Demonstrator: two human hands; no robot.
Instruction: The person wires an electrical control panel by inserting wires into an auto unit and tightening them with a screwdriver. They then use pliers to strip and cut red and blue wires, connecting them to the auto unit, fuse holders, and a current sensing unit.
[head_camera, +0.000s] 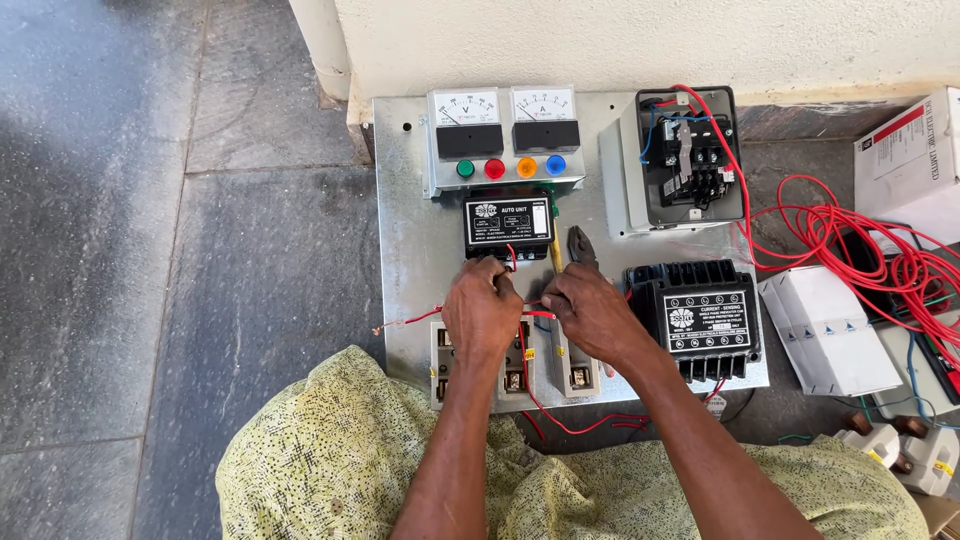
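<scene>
left hand (482, 308) grip closed on red wire (412, 319), right hand (592, 312) pinching it

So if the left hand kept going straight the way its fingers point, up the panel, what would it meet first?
Most likely the black control unit just beyond the left hand; its fingertips look almost against that unit's lower edge, though depth is unclear.

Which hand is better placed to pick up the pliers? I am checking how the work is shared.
Probably the right hand: the pliers lie on the metal panel just above it. The left hand sits farther off, gripping the red wire.
</scene>
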